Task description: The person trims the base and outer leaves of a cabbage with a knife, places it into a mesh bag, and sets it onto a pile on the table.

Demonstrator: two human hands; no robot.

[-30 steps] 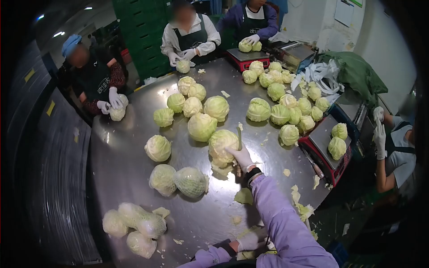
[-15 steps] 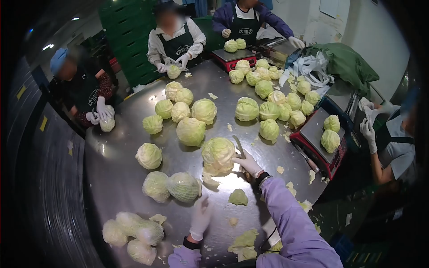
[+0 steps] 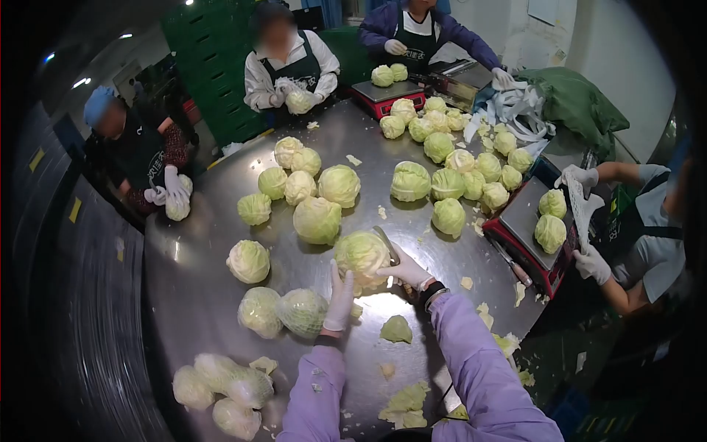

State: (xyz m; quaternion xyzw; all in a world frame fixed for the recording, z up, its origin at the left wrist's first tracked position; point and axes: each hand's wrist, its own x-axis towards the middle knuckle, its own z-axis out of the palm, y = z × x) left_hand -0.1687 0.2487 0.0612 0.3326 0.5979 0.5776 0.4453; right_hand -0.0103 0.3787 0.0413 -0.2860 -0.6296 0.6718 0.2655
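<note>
A large cabbage (image 3: 361, 255) sits between my two gloved hands near the middle of the metal table. My left hand (image 3: 340, 297) grips its near left side, thumb and fingers against the leaves. At its right side, my right hand (image 3: 407, 269) holds a knife (image 3: 387, 243), whose blade points up and away beside the cabbage, while its fingers also touch the leaves. Two net-wrapped cabbages (image 3: 300, 313) lie just left of my left hand. A loose green leaf (image 3: 396, 329) rests in front of my right wrist.
More cabbages (image 3: 317, 220) are grouped beyond, with others at the back right. Several wrapped ones (image 3: 237, 418) lie at the near left. Two red scales (image 3: 526, 221) bear cabbages. Trimmed leaves (image 3: 405, 404) litter the near side. Several co-workers stand around the metal table (image 3: 191, 295).
My left hand has moved up and forward from the table onto the cabbage's left side. My right hand keeps the knife. The co-worker at right has brought a white net down beside the scale.
</note>
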